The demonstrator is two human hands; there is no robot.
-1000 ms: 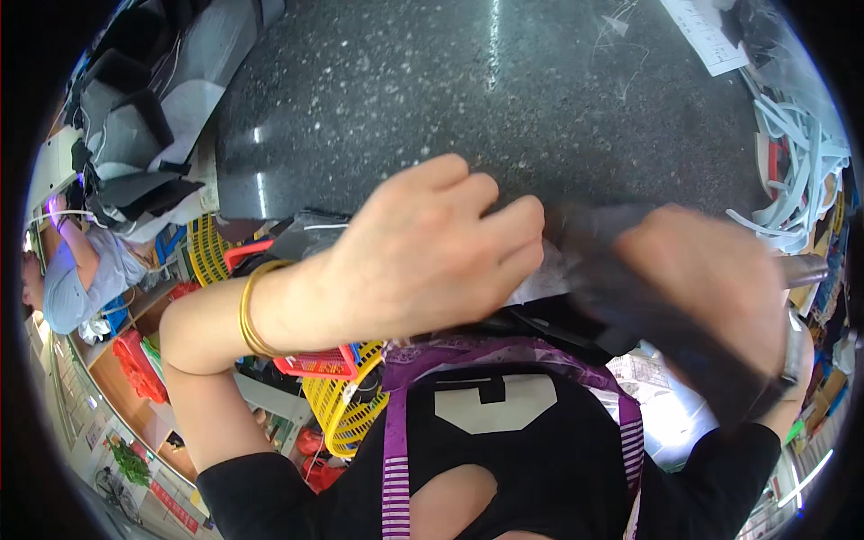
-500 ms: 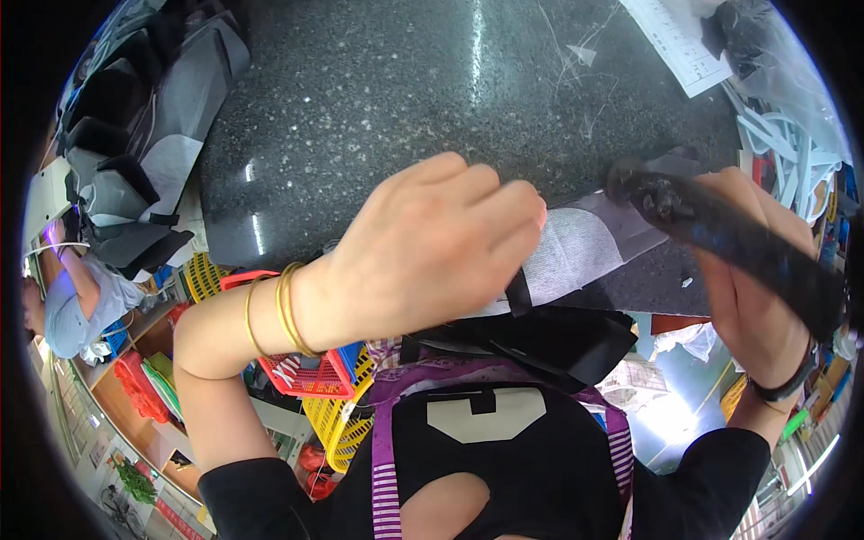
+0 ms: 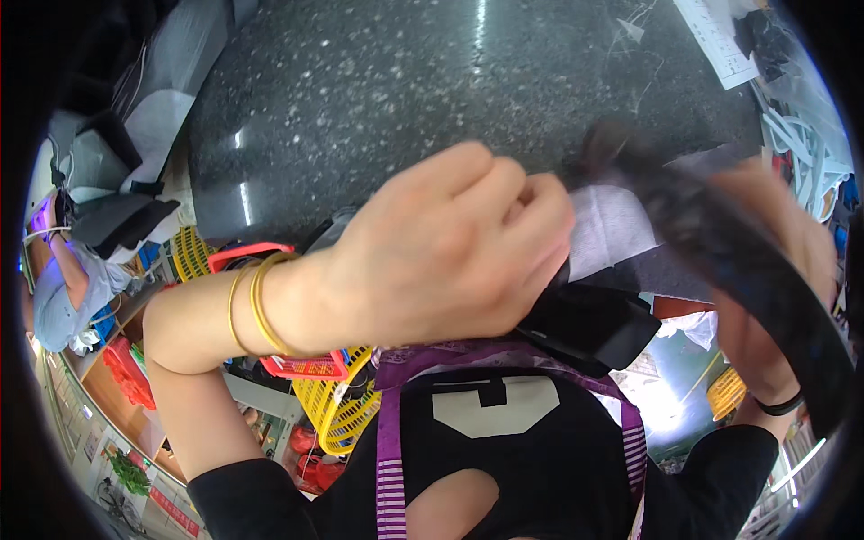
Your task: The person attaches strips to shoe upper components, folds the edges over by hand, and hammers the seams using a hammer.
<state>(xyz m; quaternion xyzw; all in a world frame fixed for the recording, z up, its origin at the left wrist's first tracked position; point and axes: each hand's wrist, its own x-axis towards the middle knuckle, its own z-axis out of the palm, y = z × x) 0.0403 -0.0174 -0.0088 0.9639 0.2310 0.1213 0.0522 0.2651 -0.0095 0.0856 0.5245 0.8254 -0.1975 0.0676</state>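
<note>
My left hand (image 3: 459, 243), with thin gold bangles at the wrist, is closed in a fist at the near edge of the dark stone table. From under its fingers a grey fabric piece (image 3: 612, 225) reaches to the right, partly hidden by the hand. On the right, my right hand (image 3: 774, 225) is smeared by motion and closed on a long black tool (image 3: 720, 225) with a rounded end; its exact kind is blurred. That tool's end hovers over the fabric's right part. Black material (image 3: 594, 328) hangs below the fabric at the table edge.
Grey and black fabric pieces (image 3: 171, 108) pile up at the left. A printed sheet (image 3: 717, 40) and pale blue straps (image 3: 805, 148) lie at the right. Yellow basket (image 3: 333, 418) and red basket (image 3: 310, 364) stand below the table. Another person (image 3: 72, 292) sits far left.
My left hand has shifted slightly right and the grey fabric piece with it. The black tool has swung, its rounded end a little up and left, and the right hand is more blurred.
</note>
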